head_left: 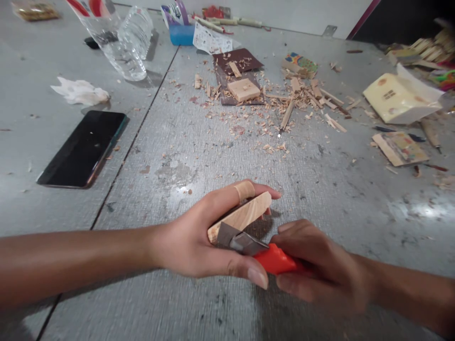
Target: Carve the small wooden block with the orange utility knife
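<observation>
My left hand (199,241) grips a small flat piece of wood (245,213) with one rounded end, held tilted on its edge just over the table. A tan bandage (244,190) is wrapped round its index finger. My right hand (320,260) is closed round the red handle of a utility knife (275,259). The knife's broad grey blade lies against the near end of the wood, and my left thumb stretches along beside the blade and handle. The far fingers of my left hand are partly hidden behind the wood.
Wood shavings (309,94) and a wooden block (243,90) on brown sandpaper (238,61) lie ahead. A phone (83,149), crumpled tissue (81,91) and clear bottle (121,52) are at left. A tissue pack (400,97) and a picture-covered block (401,148) sit at right.
</observation>
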`<state>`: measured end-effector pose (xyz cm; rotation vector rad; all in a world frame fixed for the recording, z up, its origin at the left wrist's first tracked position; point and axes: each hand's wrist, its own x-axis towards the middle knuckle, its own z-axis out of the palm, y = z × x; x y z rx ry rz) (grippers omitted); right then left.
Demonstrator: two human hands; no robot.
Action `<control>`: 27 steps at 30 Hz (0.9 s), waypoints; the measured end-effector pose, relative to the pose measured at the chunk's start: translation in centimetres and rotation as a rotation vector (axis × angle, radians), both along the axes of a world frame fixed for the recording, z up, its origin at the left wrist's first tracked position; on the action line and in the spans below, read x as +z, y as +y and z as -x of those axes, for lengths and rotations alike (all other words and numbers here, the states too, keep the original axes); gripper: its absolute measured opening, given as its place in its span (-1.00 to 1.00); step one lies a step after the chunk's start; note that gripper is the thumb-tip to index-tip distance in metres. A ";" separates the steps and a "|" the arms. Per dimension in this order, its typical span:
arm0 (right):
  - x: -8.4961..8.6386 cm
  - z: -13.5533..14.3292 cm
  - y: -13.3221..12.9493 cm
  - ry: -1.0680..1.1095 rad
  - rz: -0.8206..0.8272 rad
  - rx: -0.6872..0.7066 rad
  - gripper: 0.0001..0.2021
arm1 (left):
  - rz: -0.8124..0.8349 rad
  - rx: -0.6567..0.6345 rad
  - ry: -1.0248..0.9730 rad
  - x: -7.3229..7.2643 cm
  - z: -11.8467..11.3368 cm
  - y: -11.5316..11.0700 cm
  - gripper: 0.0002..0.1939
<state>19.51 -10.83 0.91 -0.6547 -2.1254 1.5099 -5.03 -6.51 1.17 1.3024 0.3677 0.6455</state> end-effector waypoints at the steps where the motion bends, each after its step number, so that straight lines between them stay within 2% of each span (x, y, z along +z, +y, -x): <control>1: 0.0 0.0 0.0 -0.004 0.006 -0.001 -0.79 | -0.006 0.009 -0.002 0.0 0.0 0.0 -0.16; 5: 0.1 0.0 0.1 -0.004 0.018 -0.004 -0.79 | -0.029 0.035 -0.013 -0.1 -0.2 -0.1 -0.19; 11: 0.2 0.1 0.2 -0.009 -0.016 -0.024 -0.76 | 0.051 -0.015 0.031 0.7 -0.2 -0.1 -0.30; 21: 0.3 0.1 0.1 -0.038 -0.029 -0.013 -0.81 | 0.009 -0.042 0.051 0.7 0.1 0.1 -0.30; 27: 0.3 0.1 0.0 -0.045 -0.066 -0.016 -0.76 | -0.023 -0.033 0.080 0.7 0.1 0.1 -0.28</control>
